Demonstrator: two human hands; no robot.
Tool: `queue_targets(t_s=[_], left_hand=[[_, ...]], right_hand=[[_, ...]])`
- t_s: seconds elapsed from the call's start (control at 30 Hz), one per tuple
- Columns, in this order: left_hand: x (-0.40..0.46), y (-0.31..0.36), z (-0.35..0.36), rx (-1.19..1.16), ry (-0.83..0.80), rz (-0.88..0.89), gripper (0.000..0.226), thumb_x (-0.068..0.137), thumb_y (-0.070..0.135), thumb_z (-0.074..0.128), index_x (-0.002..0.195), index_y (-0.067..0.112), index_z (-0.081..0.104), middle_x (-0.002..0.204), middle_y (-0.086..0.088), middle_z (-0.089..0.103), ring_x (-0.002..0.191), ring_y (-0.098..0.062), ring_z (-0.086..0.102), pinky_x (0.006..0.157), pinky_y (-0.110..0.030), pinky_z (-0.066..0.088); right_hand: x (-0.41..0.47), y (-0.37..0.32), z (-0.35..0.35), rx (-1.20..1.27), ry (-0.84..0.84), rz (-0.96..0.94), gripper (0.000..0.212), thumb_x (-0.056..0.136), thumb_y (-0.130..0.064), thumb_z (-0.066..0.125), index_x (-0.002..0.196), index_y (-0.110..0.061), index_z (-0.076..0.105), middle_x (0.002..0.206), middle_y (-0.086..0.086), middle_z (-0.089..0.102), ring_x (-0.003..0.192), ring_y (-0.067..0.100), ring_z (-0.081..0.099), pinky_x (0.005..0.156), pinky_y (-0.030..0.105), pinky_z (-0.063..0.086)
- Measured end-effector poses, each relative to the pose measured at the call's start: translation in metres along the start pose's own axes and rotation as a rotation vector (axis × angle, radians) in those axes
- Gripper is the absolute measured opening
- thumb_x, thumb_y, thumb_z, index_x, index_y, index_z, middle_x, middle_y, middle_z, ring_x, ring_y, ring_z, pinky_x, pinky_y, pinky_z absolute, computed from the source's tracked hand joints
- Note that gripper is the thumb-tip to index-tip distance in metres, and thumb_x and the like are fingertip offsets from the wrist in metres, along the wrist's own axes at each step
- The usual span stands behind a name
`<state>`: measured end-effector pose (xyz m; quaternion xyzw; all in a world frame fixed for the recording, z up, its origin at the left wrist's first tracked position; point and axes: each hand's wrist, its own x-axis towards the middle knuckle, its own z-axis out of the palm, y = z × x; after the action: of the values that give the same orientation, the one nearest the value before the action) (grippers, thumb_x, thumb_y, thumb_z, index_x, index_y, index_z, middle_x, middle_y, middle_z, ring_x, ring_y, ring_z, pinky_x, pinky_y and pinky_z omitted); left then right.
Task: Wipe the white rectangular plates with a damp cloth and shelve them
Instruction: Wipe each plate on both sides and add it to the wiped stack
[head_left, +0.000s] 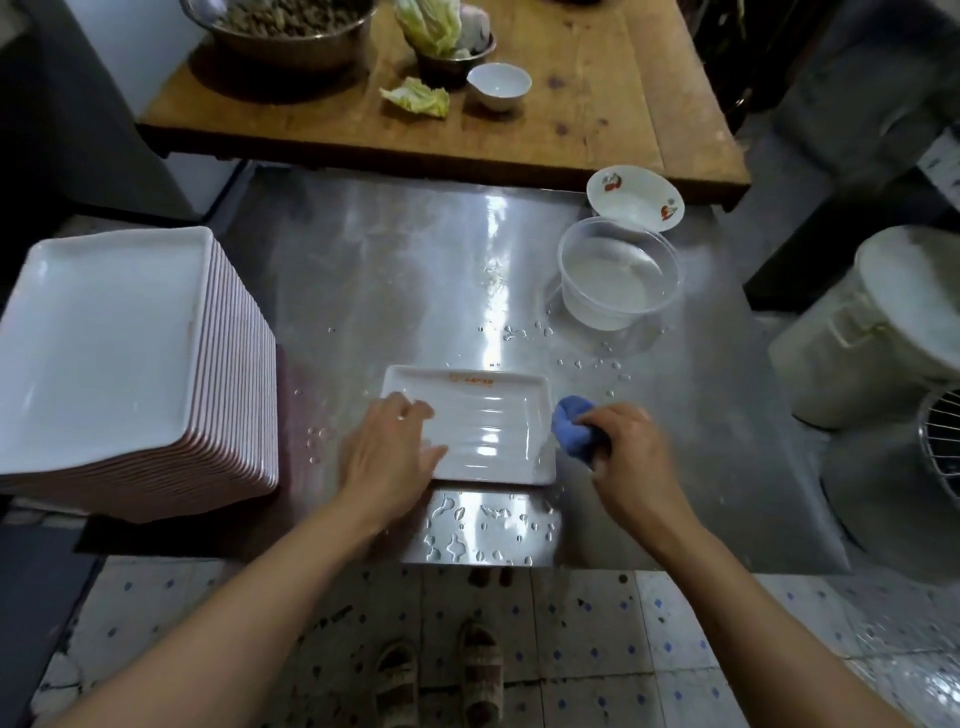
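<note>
Your left hand lies flat, fingers straight and spread, pressing on the left end of the white rectangular plate. Your right hand is curled around a bunched blue cloth, held just beside the plate's right edge.

Surface: a wet stainless steel table with water drops around the plate. A tall stack of plates stands at its left end. A clear plastic tub of water sits far right, with a cherry-printed bowl just behind it. A wooden table beyond carries metal bowls, cabbage leaves and a small white bowl. The floor is tiled with blue dots.

Plate orientation: face up, near the table's front edge, long axis running left to right, orange logo on the far rim.

Both of your forearms reach forward from the bottom of the view, converging on the plate.
</note>
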<state>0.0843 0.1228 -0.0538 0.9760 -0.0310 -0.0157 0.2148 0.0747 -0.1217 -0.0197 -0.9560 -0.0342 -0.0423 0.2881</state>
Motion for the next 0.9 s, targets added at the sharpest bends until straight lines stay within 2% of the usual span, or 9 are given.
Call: queue_targets(t_s=[0.07, 0.13, 0.2, 0.27, 0.37, 0.57, 0.67, 0.8, 0.9], left_hand=[[-0.004, 0.014, 0.005, -0.017, -0.119, 0.152, 0.049, 0.082, 0.033, 0.068, 0.128, 0.021, 0.056, 0.129, -0.001, 0.051, 0.122, -0.024, 0.044, 0.097, -0.042, 0.043], [-0.003, 0.020, 0.013, 0.064, -0.311, 0.214, 0.063, 0.085, 0.032, 0.063, 0.142, 0.029, 0.038, 0.152, 0.005, 0.030, 0.140, -0.018, 0.023, 0.113, -0.038, 0.025], [-0.001, 0.023, 0.019, 0.156, -0.417, 0.220, 0.069, 0.088, 0.026, 0.058, 0.148, 0.032, 0.024, 0.159, 0.006, 0.012, 0.146, -0.016, 0.007, 0.117, -0.039, 0.010], [-0.001, 0.024, 0.024, 0.191, -0.427, 0.196, 0.068, 0.090, 0.017, 0.053, 0.148, 0.031, 0.021, 0.159, 0.004, 0.009, 0.146, -0.017, 0.005, 0.116, -0.038, 0.010], [-0.001, 0.022, 0.027, 0.216, -0.385, 0.199, 0.058, 0.093, 0.013, 0.047, 0.147, 0.028, 0.029, 0.159, 0.003, 0.014, 0.146, -0.018, 0.011, 0.112, -0.036, 0.018], [-0.001, 0.029, 0.009, 0.264, -0.376, 0.258, 0.049, 0.095, 0.015, 0.029, 0.142, 0.026, 0.037, 0.154, 0.004, 0.028, 0.141, -0.018, 0.025, 0.100, -0.035, 0.030], [0.004, 0.034, -0.005, 0.212, -0.297, 0.261, 0.074, 0.079, 0.030, 0.000, 0.136, 0.028, 0.047, 0.140, 0.003, 0.048, 0.128, -0.019, 0.044, 0.088, -0.032, 0.037], [0.024, 0.041, -0.020, 0.239, -0.205, 0.205, 0.041, 0.089, 0.012, 0.040, 0.123, 0.030, 0.053, 0.119, 0.004, 0.062, 0.109, -0.027, 0.056, 0.070, -0.032, 0.030], [0.031, 0.044, -0.039, 0.147, -0.103, 0.157, 0.031, 0.091, 0.014, 0.046, 0.116, 0.028, 0.057, 0.104, -0.004, 0.067, 0.097, -0.034, 0.059, 0.069, -0.035, 0.036]], right_hand=[[0.000, 0.001, -0.005, 0.015, 0.030, 0.030, 0.025, 0.075, 0.015, 0.057, 0.083, -0.004, 0.071, 0.086, 0.011, 0.064, 0.083, 0.024, 0.054, 0.070, 0.027, 0.042], [-0.001, 0.001, -0.009, 0.020, 0.045, 0.027, 0.022, 0.071, 0.018, 0.056, 0.074, 0.000, 0.069, 0.077, 0.015, 0.064, 0.074, 0.027, 0.056, 0.064, 0.027, 0.041], [-0.003, 0.004, -0.011, 0.025, 0.057, 0.024, 0.019, 0.065, 0.020, 0.055, 0.067, 0.004, 0.066, 0.068, 0.019, 0.062, 0.064, 0.030, 0.056, 0.059, 0.032, 0.038], [-0.007, 0.006, -0.012, 0.023, 0.048, 0.054, 0.021, 0.067, 0.018, 0.055, 0.068, 0.002, 0.067, 0.069, 0.016, 0.063, 0.065, 0.026, 0.054, 0.062, 0.031, 0.038], [-0.012, 0.009, -0.010, 0.046, 0.040, 0.066, 0.020, 0.070, 0.017, 0.055, 0.068, 0.001, 0.067, 0.068, 0.015, 0.063, 0.064, 0.023, 0.055, 0.060, 0.029, 0.042], [-0.012, 0.010, -0.012, 0.107, 0.014, 0.101, 0.021, 0.070, 0.013, 0.052, 0.064, -0.002, 0.064, 0.062, 0.014, 0.059, 0.061, 0.023, 0.057, 0.058, 0.046, 0.049], [-0.009, 0.006, -0.017, 0.111, 0.011, 0.121, 0.016, 0.069, 0.011, 0.053, 0.065, -0.002, 0.062, 0.064, 0.019, 0.057, 0.064, 0.032, 0.056, 0.060, 0.049, 0.048], [-0.006, -0.007, -0.026, 0.135, 0.050, 0.131, 0.016, 0.067, 0.012, 0.054, 0.067, -0.002, 0.063, 0.068, 0.020, 0.059, 0.066, 0.031, 0.054, 0.060, 0.041, 0.045], [-0.005, -0.014, -0.031, 0.179, 0.053, 0.140, 0.023, 0.077, 0.005, 0.056, 0.079, -0.015, 0.068, 0.075, 0.003, 0.063, 0.073, 0.024, 0.058, 0.068, 0.041, 0.050]])
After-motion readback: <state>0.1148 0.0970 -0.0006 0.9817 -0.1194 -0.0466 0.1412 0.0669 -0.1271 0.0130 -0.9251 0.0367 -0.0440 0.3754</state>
